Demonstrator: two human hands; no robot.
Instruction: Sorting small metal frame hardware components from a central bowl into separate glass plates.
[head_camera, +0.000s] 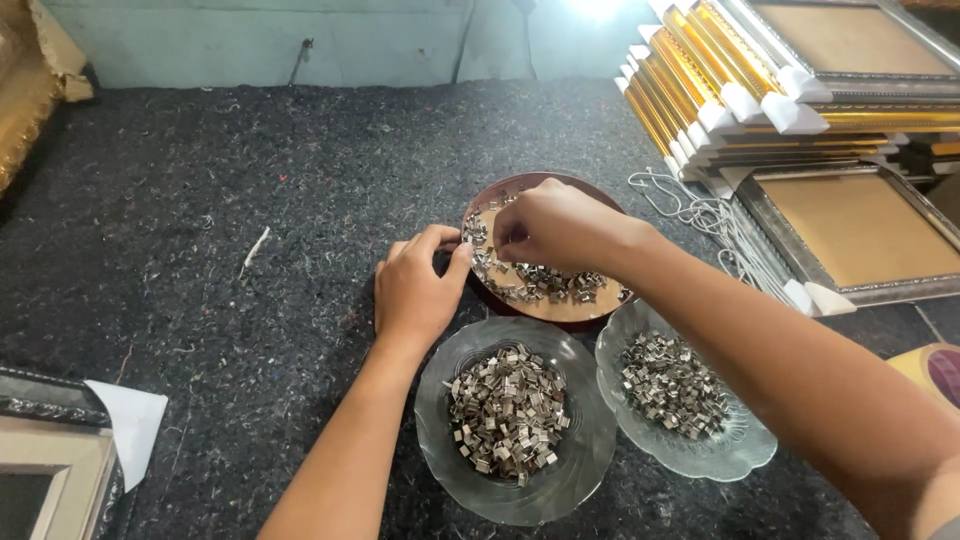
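Note:
A round brown tray (585, 312) with a tan inside lies on the dark felt table and carries many small metal clips (545, 284). My left hand (415, 290) rests at the tray's left rim, thumb and fingers pinched at the edge next to the clips. My right hand (560, 225) reaches over the tray from the right, fingers curled down into the clips at the upper left part; whether it holds one is hidden.
Two glass bowls (590, 440) (745, 450) full of similar metal clips stand just in front of the tray. Stacked gold and silver picture frames (790, 90) and a bundle of white cords (700, 215) lie at the right. Another frame corner (40, 450) sits at the lower left.

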